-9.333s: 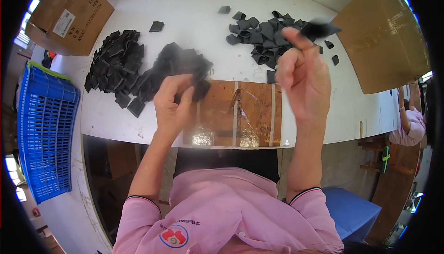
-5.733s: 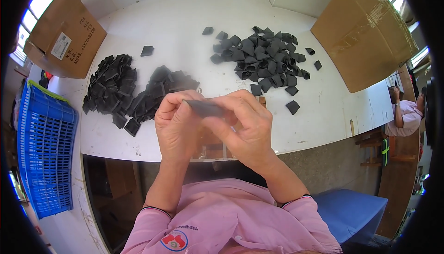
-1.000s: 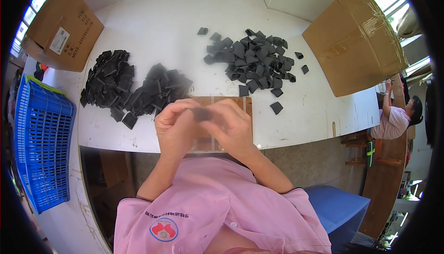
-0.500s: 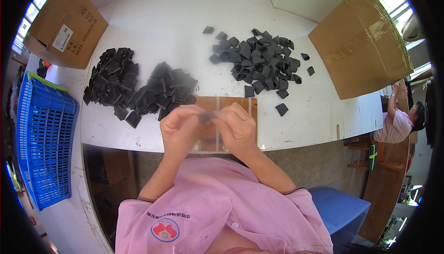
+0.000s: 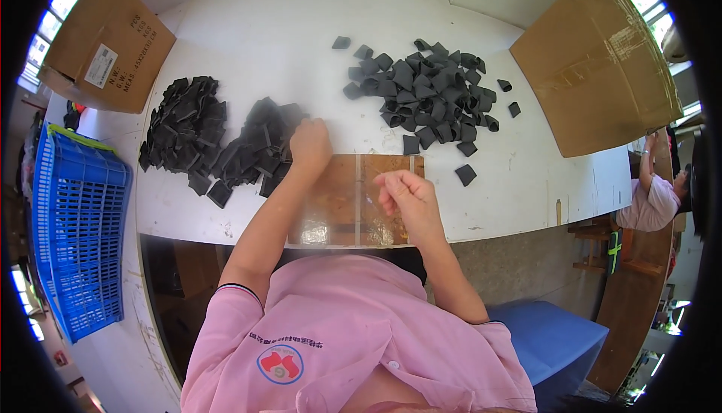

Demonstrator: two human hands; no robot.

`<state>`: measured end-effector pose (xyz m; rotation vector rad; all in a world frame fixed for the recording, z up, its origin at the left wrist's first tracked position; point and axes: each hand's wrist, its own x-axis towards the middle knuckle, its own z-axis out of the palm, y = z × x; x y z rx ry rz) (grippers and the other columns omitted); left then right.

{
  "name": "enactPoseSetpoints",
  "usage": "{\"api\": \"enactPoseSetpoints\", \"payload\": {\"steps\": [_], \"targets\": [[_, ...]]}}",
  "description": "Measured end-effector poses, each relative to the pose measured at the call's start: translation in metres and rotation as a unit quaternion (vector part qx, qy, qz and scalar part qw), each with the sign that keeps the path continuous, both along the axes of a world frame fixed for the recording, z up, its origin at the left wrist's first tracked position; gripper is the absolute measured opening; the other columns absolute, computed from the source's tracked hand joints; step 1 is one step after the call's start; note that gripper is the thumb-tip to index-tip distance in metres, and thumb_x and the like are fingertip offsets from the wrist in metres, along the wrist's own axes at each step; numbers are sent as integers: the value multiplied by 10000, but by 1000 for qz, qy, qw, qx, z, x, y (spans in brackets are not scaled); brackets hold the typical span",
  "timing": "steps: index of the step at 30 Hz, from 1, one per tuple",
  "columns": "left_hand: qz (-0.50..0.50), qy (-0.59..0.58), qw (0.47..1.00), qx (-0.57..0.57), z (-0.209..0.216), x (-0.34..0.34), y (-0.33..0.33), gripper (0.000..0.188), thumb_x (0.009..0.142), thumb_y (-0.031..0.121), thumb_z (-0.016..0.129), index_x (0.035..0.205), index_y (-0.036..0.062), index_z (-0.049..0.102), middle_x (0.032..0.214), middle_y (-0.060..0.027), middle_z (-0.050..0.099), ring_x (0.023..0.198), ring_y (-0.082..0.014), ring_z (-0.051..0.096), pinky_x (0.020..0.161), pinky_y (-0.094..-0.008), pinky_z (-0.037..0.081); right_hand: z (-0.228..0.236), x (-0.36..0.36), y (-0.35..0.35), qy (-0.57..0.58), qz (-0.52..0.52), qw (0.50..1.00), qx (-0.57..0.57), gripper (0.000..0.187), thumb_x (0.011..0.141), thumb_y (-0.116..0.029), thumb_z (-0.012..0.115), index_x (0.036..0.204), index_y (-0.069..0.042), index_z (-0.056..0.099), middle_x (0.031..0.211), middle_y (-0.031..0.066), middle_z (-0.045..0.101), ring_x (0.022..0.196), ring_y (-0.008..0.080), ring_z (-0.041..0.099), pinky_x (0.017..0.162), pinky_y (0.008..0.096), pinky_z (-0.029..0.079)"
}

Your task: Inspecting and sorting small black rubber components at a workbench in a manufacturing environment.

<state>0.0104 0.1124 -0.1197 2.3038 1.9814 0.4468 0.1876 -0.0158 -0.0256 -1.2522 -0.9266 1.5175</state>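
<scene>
Head view: hands apart, both over the near half of a white table [image 5: 278, 22]. Left hand [image 5: 311, 145] at the right edge of the middle heap of flat dark grey pieces [image 5: 259, 142], back of hand toward camera, fingertips hidden. Can't tell from here if pinching a piece or only touching the heap. Right hand [image 5: 408, 199] lower and to the right, fingers loosely curled, thumb near index finger. Can't tell if gripping anything. Positioned over the right part of a brown taped board [image 5: 327, 195], can't tell if touching. Same board just below and right of left hand, flat at the table's front edge.

Left of left hand, past the middle heap: left heap of similar flat pieces [image 5: 183, 124], running into the middle one at the near end. Beyond right hand: heap of dark grey loops [image 5: 435, 93], several with open ends visible, strays around the rim. Nearest stray piece [image 5: 466, 175] right of right hand, alone.

Far left of left hand: brown carton with white label [image 5: 113, 45], then blue slotted plastic basket [image 5: 84, 236] closer to the body. Far right of right hand: creased brown carton [image 5: 598, 75], then co-worker in pink [image 5: 653, 204] past the table end.
</scene>
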Motion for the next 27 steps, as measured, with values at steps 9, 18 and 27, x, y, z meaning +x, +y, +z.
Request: {"api": "enactPoseSetpoints", "payload": {"steps": [9,18,27], "targets": [[45,-254,965,43,24,-34,0,126,761,93,653,837,-8,656,699,-132,632,587,-220,628,536,-313,471,9,-8,-14,-118,57,991,37,190,909,-175,539,894,-8,628,663,17,567,575,69,503,510,232,399],[73,-719,675,-149,115,-30,-135,49,851,39,601,875,7,629,726,21,600,590,-16,507,510,-166,389,45,-51,-28,-291,-5,899,328,146,732,-45,702,852,-6,628,757,99,602,630,214,587,539,316,458],[-23,-518,854,-34,119,-2,-159,90,842,6,589,930,-9,588,759,-48,629,663,-73,597,577,-233,483,41,-47,-30,-467,-26,752,465,155,718,17,654,864,27,605,791,111,576,659,253,583,526,319,471]]}}
